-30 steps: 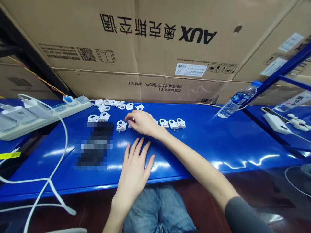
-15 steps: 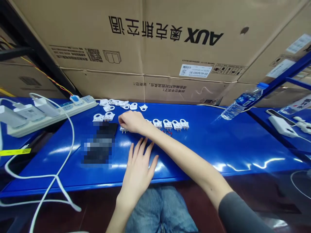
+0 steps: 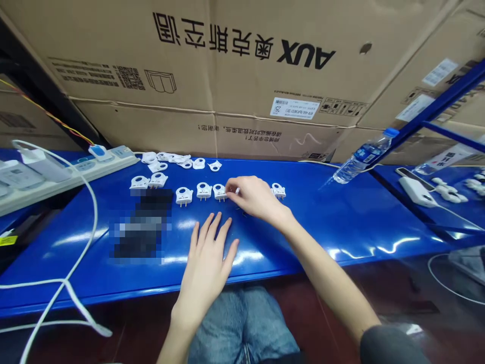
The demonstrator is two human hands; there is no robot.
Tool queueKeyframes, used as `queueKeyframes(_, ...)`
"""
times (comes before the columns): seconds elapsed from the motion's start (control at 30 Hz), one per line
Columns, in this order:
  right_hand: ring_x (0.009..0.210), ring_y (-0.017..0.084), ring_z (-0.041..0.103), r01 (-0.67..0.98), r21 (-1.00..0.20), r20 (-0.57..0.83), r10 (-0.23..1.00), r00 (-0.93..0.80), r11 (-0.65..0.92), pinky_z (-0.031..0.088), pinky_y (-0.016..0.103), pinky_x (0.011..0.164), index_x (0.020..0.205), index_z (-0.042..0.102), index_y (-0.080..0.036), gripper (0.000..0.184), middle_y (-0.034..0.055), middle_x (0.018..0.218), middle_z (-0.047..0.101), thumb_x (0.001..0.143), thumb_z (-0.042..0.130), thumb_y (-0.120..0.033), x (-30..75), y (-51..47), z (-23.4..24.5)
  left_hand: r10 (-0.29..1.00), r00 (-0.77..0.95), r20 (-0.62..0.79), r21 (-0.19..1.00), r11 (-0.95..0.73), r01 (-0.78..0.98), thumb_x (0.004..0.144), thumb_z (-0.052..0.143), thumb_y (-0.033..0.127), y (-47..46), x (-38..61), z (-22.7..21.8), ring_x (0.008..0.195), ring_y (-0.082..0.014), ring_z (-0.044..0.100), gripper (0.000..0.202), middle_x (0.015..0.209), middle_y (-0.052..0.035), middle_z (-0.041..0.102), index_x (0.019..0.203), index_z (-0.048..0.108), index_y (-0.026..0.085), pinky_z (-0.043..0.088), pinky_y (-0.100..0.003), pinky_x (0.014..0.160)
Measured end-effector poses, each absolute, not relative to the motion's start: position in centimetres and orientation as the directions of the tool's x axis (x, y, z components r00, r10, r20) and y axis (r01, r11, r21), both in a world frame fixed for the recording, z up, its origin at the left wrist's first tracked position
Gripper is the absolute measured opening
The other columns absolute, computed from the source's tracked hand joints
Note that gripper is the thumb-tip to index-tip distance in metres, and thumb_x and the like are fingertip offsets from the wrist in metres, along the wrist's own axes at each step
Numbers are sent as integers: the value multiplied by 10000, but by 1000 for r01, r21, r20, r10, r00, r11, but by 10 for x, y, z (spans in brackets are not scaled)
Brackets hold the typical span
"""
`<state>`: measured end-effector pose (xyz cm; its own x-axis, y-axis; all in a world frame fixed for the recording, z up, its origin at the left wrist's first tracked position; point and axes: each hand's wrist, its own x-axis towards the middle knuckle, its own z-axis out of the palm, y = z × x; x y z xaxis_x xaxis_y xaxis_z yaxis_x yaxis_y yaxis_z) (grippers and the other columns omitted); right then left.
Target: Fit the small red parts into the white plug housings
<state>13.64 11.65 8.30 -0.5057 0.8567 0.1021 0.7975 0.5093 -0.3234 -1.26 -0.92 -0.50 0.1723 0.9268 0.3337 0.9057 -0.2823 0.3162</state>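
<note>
Small white plug parts with two metal prongs stand in a row on the blue table. My right hand rests over the middle of that row, fingers curled and pinching a white part at its fingertips. One more part shows just right of the hand. My left hand lies flat on the table near the front edge, fingers stretched out, holding nothing. Two further parts sit to the left, and a loose cluster of white pieces lies at the back.
Large cardboard boxes wall off the back. A white power strip with chargers and white cables lies at the left. A blurred dark patch sits on the table. A water bottle lies at the right, beside white devices.
My right hand has moved to the right along the row, uncovering three parts it was over before. The left hand has stayed flat in place.
</note>
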Motion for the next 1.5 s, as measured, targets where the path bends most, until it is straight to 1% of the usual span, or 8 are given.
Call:
queueKeyframes(0.17,935,188,705,861,-363,143,935,-325,356,444,267,756,1016,742,-247,140,20,1026,777,1021,603,-258,179,86,69,928,185,324,301,-286,909,1071,436,426,-9,-12,-5,1550,-312,410,489,1604,-133,524,1493,533,200,311,-604,1279)
queueKeyframes(0.4,1092,206,706,801,-534,319,942,-107,271,530,317,939,1230,708,-261,321,62,1253,743,1098,417,-289,193,54,48,929,175,325,304,-278,911,1072,428,440,-7,-11,-6,1545,-309,418,484,1593,-130,537,1485,535,211,293,-594,1286)
queueKeyframes(0.53,1224,246,663,844,-500,281,958,-52,193,519,396,1057,1314,685,-230,353,92,1323,720,1089,423,-305,203,25,24,932,172,320,299,-272,915,1072,420,446,-6,-10,-5,1544,-308,419,489,1591,-130,539,1482,537,206,301,-598,1280)
queueKeyframes(0.73,1609,311,274,899,-334,178,956,-235,284,227,571,1317,1616,427,-136,673,141,1692,385,1083,429,-547,191,5,1,922,245,299,173,-305,937,1085,348,476,-5,-11,-7,1588,-330,336,555,1673,-121,434,1558,475,215,284,-617,1276)
queueKeyframes(0.87,1627,336,214,894,-321,121,950,-289,313,182,580,1329,1640,364,-73,868,170,1722,293,1030,457,-683,189,10,5,919,271,286,103,-310,945,1091,310,470,-4,-10,-8,1612,-344,273,589,1703,-126,374,1593,443,192,280,-625,1271)
queueKeyframes(1.2,1634,334,187,879,-335,148,941,-306,339,172,597,1329,1646,343,-67,847,168,1729,255,1046,443,-656,192,11,3,920,266,288,115,-309,944,1088,301,484,-2,-11,-11,1600,-334,307,601,1699,-124,379,1596,442,197,272,-626,1274)
queueKeyframes(1.37,1630,330,207,809,-492,160,947,-279,321,136,601,1334,1624,413,-120,779,159,1711,327,1028,540,-606,197,13,4,930,235,281,217,-300,929,1079,349,496,-2,-10,-10,1597,-325,318,579,1685,-118,412,1572,470,219,251,-617,1285)
queueKeyframes(1.5,1562,272,390,469,-863,192,981,-39,187,264,549,1315,1586,477,-230,614,102,1653,463,1045,545,-511,203,12,5,945,170,278,426,-280,860,1034,464,543,-2,-13,-6,1578,-318,360,563,1638,-107,491,1513,529,254,212,-615,1304)
